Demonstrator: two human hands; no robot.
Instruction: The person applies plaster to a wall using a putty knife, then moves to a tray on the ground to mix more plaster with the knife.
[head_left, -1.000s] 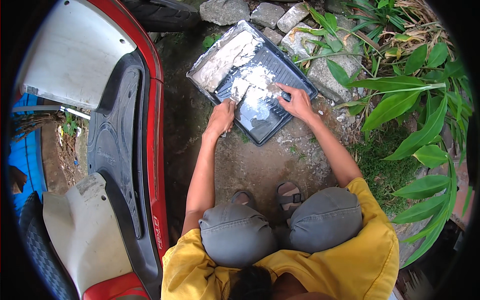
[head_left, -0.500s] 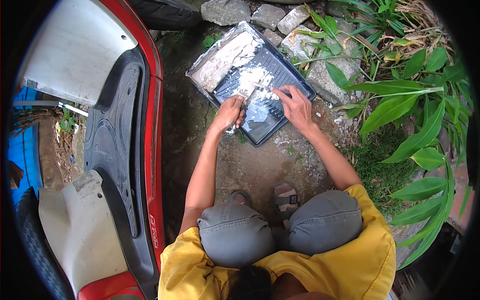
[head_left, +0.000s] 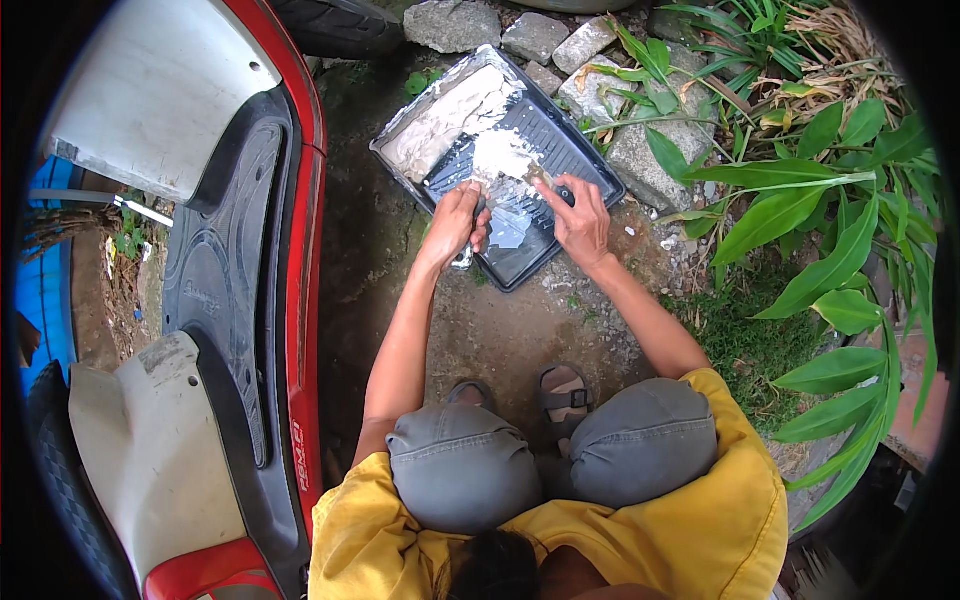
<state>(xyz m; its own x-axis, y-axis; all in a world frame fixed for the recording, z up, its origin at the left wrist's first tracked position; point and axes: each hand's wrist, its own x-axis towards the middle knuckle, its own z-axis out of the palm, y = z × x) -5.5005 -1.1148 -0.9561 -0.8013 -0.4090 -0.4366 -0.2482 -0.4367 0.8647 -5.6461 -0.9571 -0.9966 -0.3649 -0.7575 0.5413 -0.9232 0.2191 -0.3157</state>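
A black paint tray (head_left: 592, 166) lies on the ground ahead of me, turned at an angle, its ribbed floor partly showing. White paste (head_left: 503, 153) is heaped on the ribs, and a greyish-white layer (head_left: 440, 125) coats the far left part. My left hand (head_left: 455, 228) is closed round a paste-smeared scraper, its handle end (head_left: 462, 260) showing below the fist and its front mostly hidden. Across from it, my right hand (head_left: 584, 222) grips a dark-handled putty knife (head_left: 567, 196), forefinger stretched along it. Its blade is by the paste's right edge and hard to make out.
A red scooter (head_left: 308, 200) with a black footboard (head_left: 225, 270) stands close on my left. Rough stones (head_left: 535, 35) border the tray's far side. Leafy plants (head_left: 800, 190) spread on the right. My sandalled feet (head_left: 566, 395) rest on the ground below the tray.
My right hand has turned and shifted slightly, drawing the putty knife's blade rightward from over the paste. My left hand stays nearly in place.
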